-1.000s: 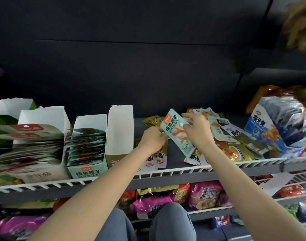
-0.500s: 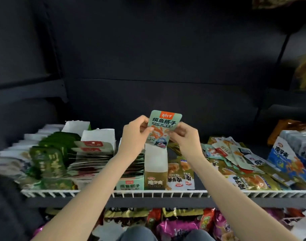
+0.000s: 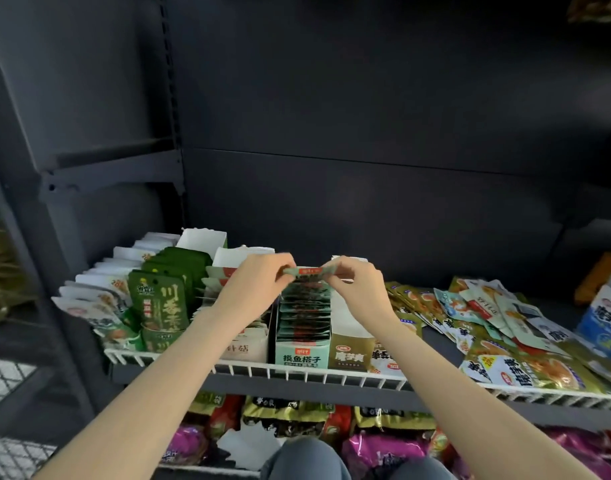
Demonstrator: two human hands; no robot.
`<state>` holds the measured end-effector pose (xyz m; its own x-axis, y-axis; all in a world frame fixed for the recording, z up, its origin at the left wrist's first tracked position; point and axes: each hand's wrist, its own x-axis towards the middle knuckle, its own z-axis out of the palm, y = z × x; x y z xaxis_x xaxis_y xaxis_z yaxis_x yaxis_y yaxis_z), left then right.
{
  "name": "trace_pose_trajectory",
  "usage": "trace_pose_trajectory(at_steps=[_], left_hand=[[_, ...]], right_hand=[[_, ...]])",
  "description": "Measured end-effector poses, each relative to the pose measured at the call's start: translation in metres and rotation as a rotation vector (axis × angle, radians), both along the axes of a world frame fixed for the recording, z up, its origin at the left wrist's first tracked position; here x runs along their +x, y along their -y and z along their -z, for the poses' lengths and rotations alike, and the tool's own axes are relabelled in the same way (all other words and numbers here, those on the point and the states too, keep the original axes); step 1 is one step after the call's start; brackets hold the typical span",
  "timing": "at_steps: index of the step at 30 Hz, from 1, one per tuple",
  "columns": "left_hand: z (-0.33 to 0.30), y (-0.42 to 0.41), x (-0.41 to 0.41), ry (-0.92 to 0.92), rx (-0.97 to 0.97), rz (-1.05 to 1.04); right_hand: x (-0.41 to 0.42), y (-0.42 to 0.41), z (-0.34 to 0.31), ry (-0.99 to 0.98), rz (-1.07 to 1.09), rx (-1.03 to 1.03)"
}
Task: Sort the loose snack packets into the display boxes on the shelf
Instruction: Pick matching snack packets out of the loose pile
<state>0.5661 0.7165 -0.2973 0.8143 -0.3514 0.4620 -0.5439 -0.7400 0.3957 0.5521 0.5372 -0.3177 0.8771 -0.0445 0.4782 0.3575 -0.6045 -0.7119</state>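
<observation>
The sorting looks partway through: several boxes along the shelf [image 3: 248, 370] already stand filled, while a big heap of loose packets [image 3: 498, 323] lies at about three o'clock from the hands, unsorted. Both arms reach forward side by side. The left hand [image 3: 254, 289] and right hand [image 3: 357, 289] each pinch an end of one pale green packet [image 3: 307, 271], held flat over the back of the pale green box [image 3: 302, 336].

Glossy foil packets [image 3: 512, 327] right of the matt cardboard box [image 3: 302, 353]; white coated wire rail [image 3: 297, 370] before it; matt dark metal back panel [image 3: 366, 116] behind.
</observation>
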Motion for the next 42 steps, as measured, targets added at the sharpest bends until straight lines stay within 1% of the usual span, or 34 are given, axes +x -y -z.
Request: trace_pose_trajectory(at_steps=[2,4,6,8,11,14,16,18,20,23,26,28,31,33,34,35,36,38,40,42], left_hand=[[-0.002,0.005,-0.003,0.009,0.147,-0.019],[-0.006,0.013,-0.007,0.016,0.176,-0.01],[-0.01,0.027,-0.011,0.008,0.164,0.025],[-0.012,0.048,-0.014,-0.003,0.127,0.067],[-0.011,0.092,-0.016,0.021,0.051,0.138],[-0.002,0.149,-0.015,0.025,0.028,0.216],[0.007,0.186,-0.009,-0.017,0.031,0.237],[0.021,0.224,0.002,-0.12,0.049,0.239],[0.039,0.255,0.017,-0.224,0.11,0.24],[0.068,0.284,0.04,-0.324,0.286,0.248],[0.089,0.295,0.062,-0.381,0.446,0.226],[0.099,0.299,0.072,-0.39,0.483,0.225],[0.106,0.305,0.076,-0.379,0.522,0.222],[0.105,0.307,0.075,-0.377,0.485,0.211],[0.103,0.308,0.074,-0.383,0.433,0.212],[0.101,0.308,0.073,-0.39,0.365,0.216],[0.098,0.308,0.071,-0.392,0.293,0.224],[0.094,0.306,0.063,-0.371,0.175,0.256],[0.089,0.302,0.052,-0.349,0.111,0.303],[0.082,0.296,0.038,-0.354,0.031,0.348]], right_hand=[[-0.002,0.003,-0.001,-0.021,0.003,-0.078],[-0.003,0.01,-0.002,-0.074,-0.016,-0.126],[-0.007,0.021,-0.002,-0.112,-0.028,-0.107],[-0.012,0.037,-0.002,-0.112,0.004,-0.058],[-0.019,0.071,0.001,-0.102,0.117,-0.039],[-0.025,0.117,0.013,-0.138,0.25,-0.056],[-0.027,0.146,0.022,-0.19,0.345,-0.09],[-0.027,0.181,0.035,-0.311,0.441,-0.132],[-0.024,0.214,0.048,-0.436,0.501,-0.163],[-0.012,0.254,0.062,-0.546,0.584,-0.276],[0.006,0.279,0.069,-0.573,0.618,-0.378],[0.016,0.287,0.072,-0.584,0.64,-0.491],[0.018,0.283,0.071,-0.576,0.696,-0.746],[0.016,0.277,0.069,-0.516,0.704,-0.866],[0.014,0.274,0.069,-0.49,0.701,-0.885],[0.013,0.271,0.069,-0.464,0.699,-0.867],[0.011,0.269,0.068,-0.436,0.698,-0.795],[0.005,0.262,0.061,-0.363,0.678,-0.528],[-0.005,0.252,0.046,-0.259,0.621,-0.267],[-0.015,0.239,0.029,-0.164,0.564,-0.094]])
